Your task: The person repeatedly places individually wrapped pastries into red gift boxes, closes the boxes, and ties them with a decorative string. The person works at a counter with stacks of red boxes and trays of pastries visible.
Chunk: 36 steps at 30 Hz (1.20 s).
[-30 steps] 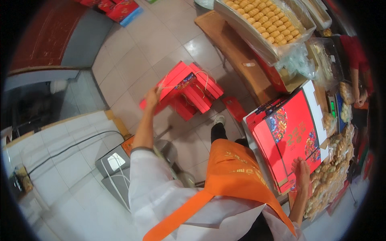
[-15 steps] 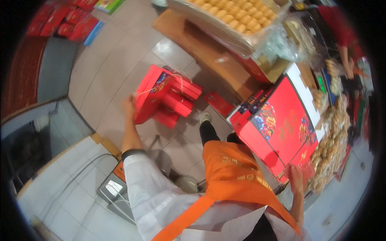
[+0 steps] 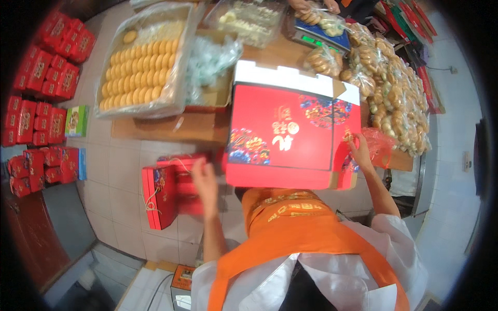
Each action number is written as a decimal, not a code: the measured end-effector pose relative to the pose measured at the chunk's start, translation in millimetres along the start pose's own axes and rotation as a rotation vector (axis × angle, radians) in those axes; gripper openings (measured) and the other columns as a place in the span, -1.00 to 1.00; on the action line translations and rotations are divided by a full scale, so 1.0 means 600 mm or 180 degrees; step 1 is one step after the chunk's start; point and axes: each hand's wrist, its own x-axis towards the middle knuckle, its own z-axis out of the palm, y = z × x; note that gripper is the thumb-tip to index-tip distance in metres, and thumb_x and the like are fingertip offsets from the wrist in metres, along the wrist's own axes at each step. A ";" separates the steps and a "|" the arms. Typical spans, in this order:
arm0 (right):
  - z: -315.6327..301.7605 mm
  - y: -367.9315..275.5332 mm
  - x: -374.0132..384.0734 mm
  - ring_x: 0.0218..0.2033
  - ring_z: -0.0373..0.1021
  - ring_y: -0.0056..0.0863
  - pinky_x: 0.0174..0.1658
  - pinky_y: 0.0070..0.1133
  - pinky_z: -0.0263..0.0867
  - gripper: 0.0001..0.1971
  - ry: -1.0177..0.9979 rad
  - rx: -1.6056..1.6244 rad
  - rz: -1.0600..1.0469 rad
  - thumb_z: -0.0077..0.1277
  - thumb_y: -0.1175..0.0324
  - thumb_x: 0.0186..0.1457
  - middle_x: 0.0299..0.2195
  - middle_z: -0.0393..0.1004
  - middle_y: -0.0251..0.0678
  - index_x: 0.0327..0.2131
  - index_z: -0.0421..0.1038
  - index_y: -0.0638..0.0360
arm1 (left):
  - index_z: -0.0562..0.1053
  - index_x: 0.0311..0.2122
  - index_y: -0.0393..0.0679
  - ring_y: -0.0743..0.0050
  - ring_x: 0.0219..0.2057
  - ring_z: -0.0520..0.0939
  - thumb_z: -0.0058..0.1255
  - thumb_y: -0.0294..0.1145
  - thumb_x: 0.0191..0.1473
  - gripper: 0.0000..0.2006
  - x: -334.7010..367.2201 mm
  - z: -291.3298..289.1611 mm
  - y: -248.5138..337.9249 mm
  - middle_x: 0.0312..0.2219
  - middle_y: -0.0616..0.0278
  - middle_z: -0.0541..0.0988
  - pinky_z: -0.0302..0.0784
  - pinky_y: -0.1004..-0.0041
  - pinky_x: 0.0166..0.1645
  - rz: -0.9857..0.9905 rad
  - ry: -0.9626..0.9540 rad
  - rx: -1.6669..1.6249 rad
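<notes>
A large flat red carton sheet [image 3: 282,137] with gold print, flower patterns and a white top flap lies at the front of the wooden table, partly over its edge. My right hand [image 3: 360,151] grips its right side, fingers bent over a folded flap. My left hand [image 3: 206,184] is raised left of the sheet, slightly blurred, its fingers apart and nothing visible in them. Beyond it, lower down, is a group of red gift boxes [image 3: 163,197] with cord handles; the hand does not seem to touch them.
On the table [image 3: 155,129] are a lined tray of round pastries [image 3: 142,70], a digital scale [image 3: 321,39] and many bagged pastries [image 3: 399,98]. Another person's hands [image 3: 314,8] hold bags by the scale. Red boxes [image 3: 39,127] are stacked at far left.
My left hand has let go of the red boxes' cord and moved right, toward the carton sheet. The view has turned right, and the sheet now lies squarely before me, my right hand still at it.
</notes>
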 end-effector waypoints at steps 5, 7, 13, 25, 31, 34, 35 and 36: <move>0.062 0.164 0.094 -0.14 0.30 -0.14 -0.11 -0.36 0.20 -0.61 0.0288 0.1026 0.1014 -0.06 0.29 0.00 -0.21 0.36 0.00 -0.12 0.24 0.33 | 0.28 -0.11 -0.43 -0.10 -0.12 0.35 0.05 -0.32 -0.08 -0.53 0.029 0.160 0.129 -0.25 -0.19 0.39 0.24 0.19 -0.02 0.0542 -0.0326 0.1035; 0.057 0.089 0.090 -0.15 0.31 -0.15 -0.10 -0.36 0.20 -0.59 0.0257 0.1646 0.1010 -0.07 0.29 -0.01 -0.22 0.37 0.00 -0.10 0.23 0.32 | 0.29 -0.15 -0.45 -0.10 -0.16 0.36 0.06 -0.31 -0.10 -0.54 0.038 0.175 0.128 -0.29 -0.20 0.40 0.25 0.17 -0.07 0.0037 -0.0227 0.1454; 0.055 0.065 0.068 -0.13 0.34 -0.30 -0.09 -0.50 0.23 -0.54 0.0731 0.2085 0.0972 -0.08 0.32 -0.01 -0.19 0.38 -0.05 -0.03 0.18 0.31 | 0.33 -0.39 -0.41 0.04 -0.46 0.41 0.02 -0.27 -0.11 -0.66 0.068 0.192 0.060 -0.52 -0.08 0.40 0.31 0.22 -0.32 0.0004 0.0369 0.1049; -0.255 0.010 0.119 -0.09 0.23 -0.48 -0.02 -0.56 0.16 -0.48 0.2173 0.3003 0.0614 -0.03 0.25 0.07 -0.10 0.29 -0.20 0.02 0.07 0.32 | 0.31 -0.37 -0.22 0.58 -0.43 0.40 -0.27 -0.21 0.14 -0.74 -0.008 0.099 0.410 -0.45 0.29 0.35 0.37 0.53 -0.40 -0.0372 0.0665 -0.1918; -0.353 -0.013 0.146 0.09 0.04 -0.27 0.11 -0.47 0.03 -0.10 0.2776 0.2621 0.0091 0.13 0.22 -0.13 0.10 -0.02 -0.03 0.16 -0.23 0.32 | 0.29 -0.30 -0.28 0.51 -0.32 0.39 -0.38 -0.28 0.15 -0.74 -0.028 0.084 0.425 -0.40 0.24 0.34 0.32 0.48 -0.20 0.0686 0.0200 -0.2237; -0.375 -0.054 0.125 0.13 -0.02 -0.24 0.14 -0.45 -0.02 -0.04 0.2503 0.3288 0.0022 0.14 0.24 -0.17 0.11 -0.05 0.01 0.18 -0.30 0.30 | 0.27 -0.17 -0.34 0.49 -0.29 0.39 -0.34 -0.32 0.15 -0.71 -0.037 0.096 0.397 -0.34 0.19 0.38 0.30 0.49 -0.16 0.0769 0.0285 -0.2206; -0.381 -0.063 0.118 0.14 -0.03 -0.24 0.14 -0.45 -0.04 -0.03 0.2393 0.3502 0.0008 0.14 0.25 -0.17 0.10 -0.05 0.02 0.19 -0.33 0.29 | 0.22 -0.10 -0.35 0.45 -0.21 0.37 -0.35 -0.28 0.16 -0.67 -0.035 0.095 0.391 -0.24 0.15 0.35 0.26 0.45 -0.09 0.0627 0.0251 -0.2077; -0.383 -0.069 0.114 0.13 -0.03 -0.25 0.14 -0.45 -0.03 -0.04 0.2421 0.3350 -0.0148 0.12 0.27 -0.17 0.10 -0.04 -0.01 0.19 -0.34 0.28 | 0.17 -0.03 -0.36 0.42 -0.13 0.34 -0.35 -0.25 0.17 -0.61 -0.032 0.095 0.388 -0.14 0.11 0.32 0.23 0.42 -0.02 0.0485 0.0220 -0.1949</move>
